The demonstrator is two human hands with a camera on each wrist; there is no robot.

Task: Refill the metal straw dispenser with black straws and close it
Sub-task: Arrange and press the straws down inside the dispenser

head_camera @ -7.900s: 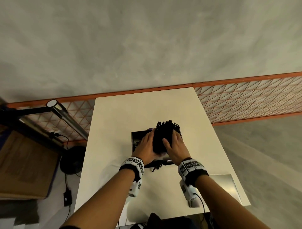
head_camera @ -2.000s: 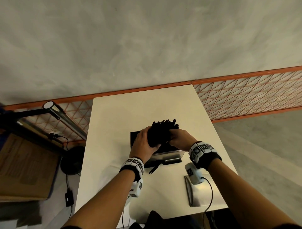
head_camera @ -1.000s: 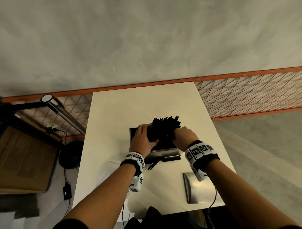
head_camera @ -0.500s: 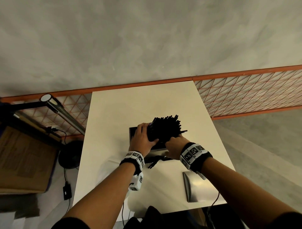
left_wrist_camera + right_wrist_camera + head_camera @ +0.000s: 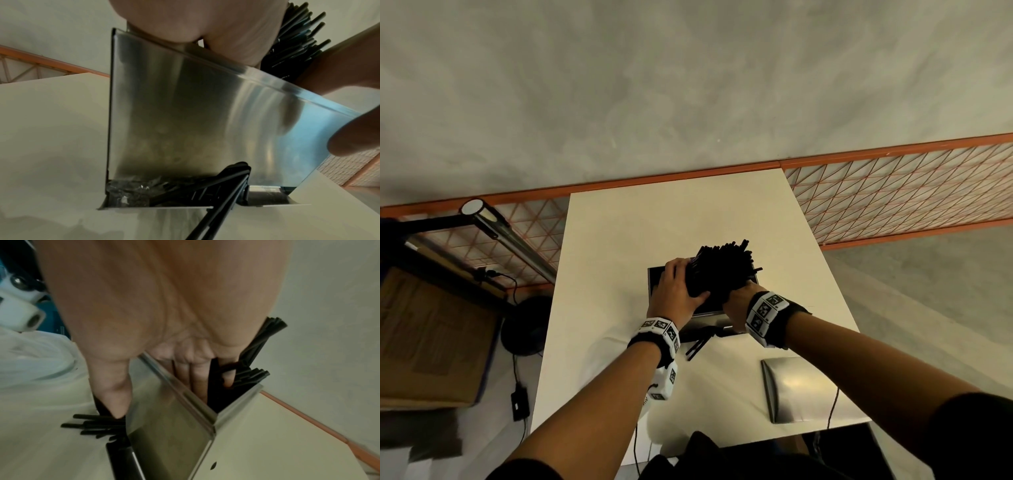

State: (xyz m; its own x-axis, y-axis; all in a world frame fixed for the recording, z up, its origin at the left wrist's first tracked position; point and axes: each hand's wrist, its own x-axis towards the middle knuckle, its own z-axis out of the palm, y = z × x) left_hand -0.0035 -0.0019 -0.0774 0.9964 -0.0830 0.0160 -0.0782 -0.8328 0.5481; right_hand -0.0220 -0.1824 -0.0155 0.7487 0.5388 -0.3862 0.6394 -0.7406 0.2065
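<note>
A white table (image 5: pixel 619 246) stood against an orange mesh railing (image 5: pixel 893 192), under a grey concrete wall. On the floor to the left sat a cardboard box (image 5: pixel 431 342) and a black round lamp base (image 5: pixel 527 325) with its metal tube slanting up toward the railing.

Near the middle of the table stood the metal straw dispenser (image 5: pixel 654 281), an open-topped steel box, its brushed front wall filling the left wrist view (image 5: pixel 185 113). On the table's near right corner lay the metal lid (image 5: pixel 801 390), flat and well apart from the dispenser.

A thick bundle of black straws (image 5: pixel 722 270) stuck up out of the dispenser's open top, leaning toward the far right, the ends fanned unevenly. The left hand (image 5: pixel 674 294) lay against the bundle's left side, fingers curved round it and thumb pressing the near face. The right hand (image 5: pixel 738 305) came in from the near right; the right wrist view showed its fingers (image 5: pixel 193 376) reaching down inside the box, curled among the straws (image 5: pixel 246 374), with the thumb outside along the front wall.

At the dispenser's foot, a few loose straws (image 5: pixel 698 344) poked out of the front tray onto the table toward the near side, crossing each other (image 5: pixel 222 194); their ends lay just beside the right thumb (image 5: pixel 92 425).
</note>
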